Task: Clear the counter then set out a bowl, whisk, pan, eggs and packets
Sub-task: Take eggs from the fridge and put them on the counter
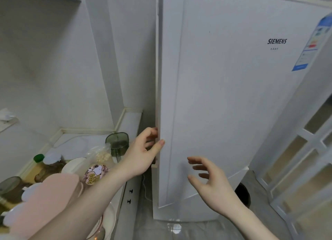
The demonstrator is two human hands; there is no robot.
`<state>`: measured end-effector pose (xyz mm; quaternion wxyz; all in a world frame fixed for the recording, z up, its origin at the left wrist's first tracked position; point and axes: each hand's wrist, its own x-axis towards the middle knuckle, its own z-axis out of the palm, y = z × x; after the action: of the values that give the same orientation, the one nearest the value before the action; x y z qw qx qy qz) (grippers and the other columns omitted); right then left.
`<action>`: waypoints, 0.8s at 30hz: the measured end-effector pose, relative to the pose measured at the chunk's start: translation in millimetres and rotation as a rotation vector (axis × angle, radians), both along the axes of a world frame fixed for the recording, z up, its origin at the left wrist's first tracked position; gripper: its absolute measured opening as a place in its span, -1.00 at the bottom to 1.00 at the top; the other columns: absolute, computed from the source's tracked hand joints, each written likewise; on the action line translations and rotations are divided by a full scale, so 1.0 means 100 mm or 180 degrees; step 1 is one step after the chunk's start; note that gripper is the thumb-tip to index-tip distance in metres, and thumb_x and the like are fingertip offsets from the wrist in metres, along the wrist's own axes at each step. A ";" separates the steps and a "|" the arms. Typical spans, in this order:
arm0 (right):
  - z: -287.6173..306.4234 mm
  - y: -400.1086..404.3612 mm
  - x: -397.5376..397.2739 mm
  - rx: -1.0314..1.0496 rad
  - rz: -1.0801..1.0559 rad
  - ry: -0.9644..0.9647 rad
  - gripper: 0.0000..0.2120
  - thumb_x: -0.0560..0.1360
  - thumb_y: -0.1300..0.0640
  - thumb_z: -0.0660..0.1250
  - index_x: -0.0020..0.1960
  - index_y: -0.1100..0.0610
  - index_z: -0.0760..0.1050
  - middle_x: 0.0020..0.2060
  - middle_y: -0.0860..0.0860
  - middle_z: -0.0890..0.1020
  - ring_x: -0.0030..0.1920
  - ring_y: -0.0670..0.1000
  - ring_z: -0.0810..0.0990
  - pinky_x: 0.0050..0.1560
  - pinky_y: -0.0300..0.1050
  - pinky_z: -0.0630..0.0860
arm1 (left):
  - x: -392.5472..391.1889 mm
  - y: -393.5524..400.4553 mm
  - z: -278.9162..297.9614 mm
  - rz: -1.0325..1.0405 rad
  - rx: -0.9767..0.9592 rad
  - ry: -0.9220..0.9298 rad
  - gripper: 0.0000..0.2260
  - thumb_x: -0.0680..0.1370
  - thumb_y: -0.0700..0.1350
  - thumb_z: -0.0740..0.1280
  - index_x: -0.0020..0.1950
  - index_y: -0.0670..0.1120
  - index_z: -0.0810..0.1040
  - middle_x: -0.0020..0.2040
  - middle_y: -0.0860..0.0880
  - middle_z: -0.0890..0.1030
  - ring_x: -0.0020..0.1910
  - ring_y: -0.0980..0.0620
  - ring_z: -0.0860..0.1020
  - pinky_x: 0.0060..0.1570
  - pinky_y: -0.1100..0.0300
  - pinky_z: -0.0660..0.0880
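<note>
So the left hand was curled around the left edge of the white fridge door, fingers tucked behind the edge and thumb pressed on the front face, so it was gripping the door. The right hand was loose and open, fingers spread, hovering just in front of the lower part of the door without touching it as far as I could see. The door carried a SIEMENS logo near the top right and an energy label at the far right. To the left, the table ran along the wall and was pretty cluttered: a green see-through jug sat closest to the fridge, a clear bag of pale bits was just beside it, then a round Snoopy packet, a white plate and a couple of jars, one of them a jar with a green cap. A pink thing sat up front under the left forearm; couldn't tell what it was. No bowl, whisk, pan or eggs that I could make out, and the fridge inside was hidden by the door. Grey tiled floor below.
</note>
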<state>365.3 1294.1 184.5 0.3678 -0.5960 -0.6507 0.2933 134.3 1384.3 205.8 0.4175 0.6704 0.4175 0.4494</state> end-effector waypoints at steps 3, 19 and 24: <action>-0.02 -0.34 -0.08 -0.0401 0.0247 -0.0091 -0.71 0.52 0.10 0.41 0.17 -0.20 0.56 0.06 -0.27 0.65 0.06 -0.19 0.62 0.12 -0.11 0.59 | -0.03 -0.23 0.02 -0.0182 0.0231 0.0248 -0.86 0.62 0.02 0.34 0.14 0.07 0.60 0.30 0.14 0.58 0.33 0.07 0.54 0.37 -0.08 0.45; -0.12 -0.87 -0.59 -0.0360 0.0665 -0.0755 -0.45 0.50 -0.17 0.37 0.44 -0.25 0.29 0.44 -0.39 0.19 0.44 -0.33 0.25 0.46 -0.29 0.25 | -0.03 -0.46 0.62 -0.0531 0.0769 0.0503 -0.71 0.66 -0.14 0.18 0.01 0.02 0.71 0.11 0.17 0.67 0.26 0.18 0.56 0.35 0.12 0.41; -0.18 -0.79 -0.44 -0.0320 0.0110 -0.0830 -0.36 0.49 -0.15 0.38 0.50 -0.19 0.23 0.50 -0.29 0.14 0.51 -0.24 0.17 0.47 -0.36 0.11 | -0.05 -0.29 0.41 -0.0366 0.0437 0.0560 -0.71 0.64 -0.23 0.23 0.00 0.10 0.69 0.11 0.19 0.67 0.24 0.26 0.55 0.37 0.07 0.44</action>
<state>321.1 1215.1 166.3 0.2447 -0.6355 -0.6876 0.2520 129.1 1355.4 247.2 0.3574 0.7571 0.3817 0.3917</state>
